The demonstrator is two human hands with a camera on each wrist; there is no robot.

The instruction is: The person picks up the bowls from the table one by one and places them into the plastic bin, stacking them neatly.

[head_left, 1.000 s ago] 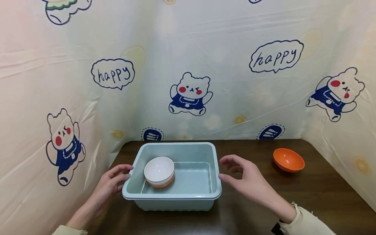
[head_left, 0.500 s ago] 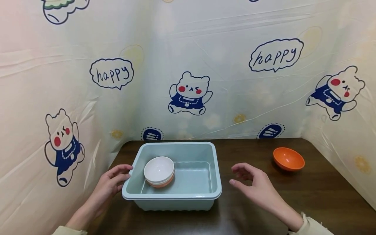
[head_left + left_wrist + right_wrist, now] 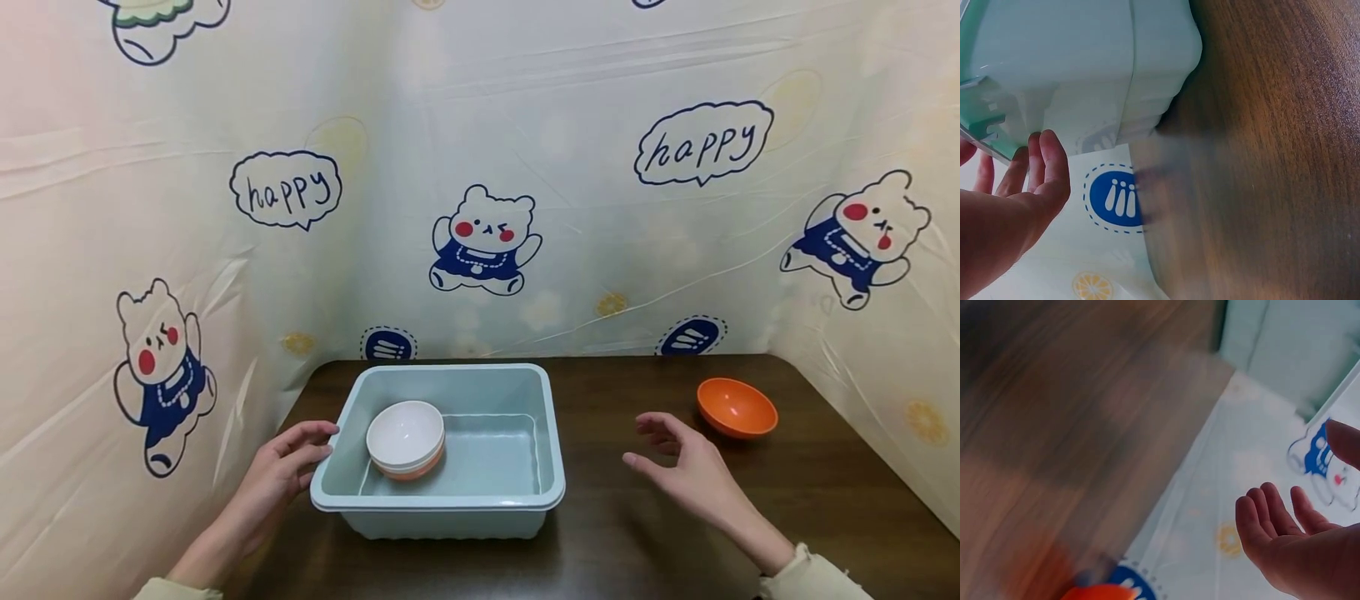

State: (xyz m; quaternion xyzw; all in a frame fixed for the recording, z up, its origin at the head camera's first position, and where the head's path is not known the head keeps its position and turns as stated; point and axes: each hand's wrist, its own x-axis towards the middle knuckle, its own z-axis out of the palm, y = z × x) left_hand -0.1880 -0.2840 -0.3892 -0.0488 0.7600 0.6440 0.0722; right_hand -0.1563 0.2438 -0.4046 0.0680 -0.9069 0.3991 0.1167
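Note:
A pale blue-green plastic basin (image 3: 495, 450) stands on the table. Inside it, to the left, sits a stack of bowls (image 3: 406, 435), white on top with an orange one underneath. My left hand (image 3: 281, 471) is at the basin's left rim, its fingertips touching the outer side under the lip, as the left wrist view (image 3: 1029, 187) also shows. Between the basin and an orange bowl (image 3: 737, 408) on the right, my right hand (image 3: 693, 471) hovers with fingers loosely bent and thumb apart, holding nothing. Only the edge of the orange bowl (image 3: 1097, 593) shows in the right wrist view.
The dark wooden table (image 3: 600, 542) carries the basin and the orange bowl. A pale cloth (image 3: 585, 233) printed with bears and "happy" bubbles hangs close behind the table and along both sides.
My right hand has left the basin's right rim and moved rightward, toward the orange bowl. The left hand, the basin and the bowls stay in place.

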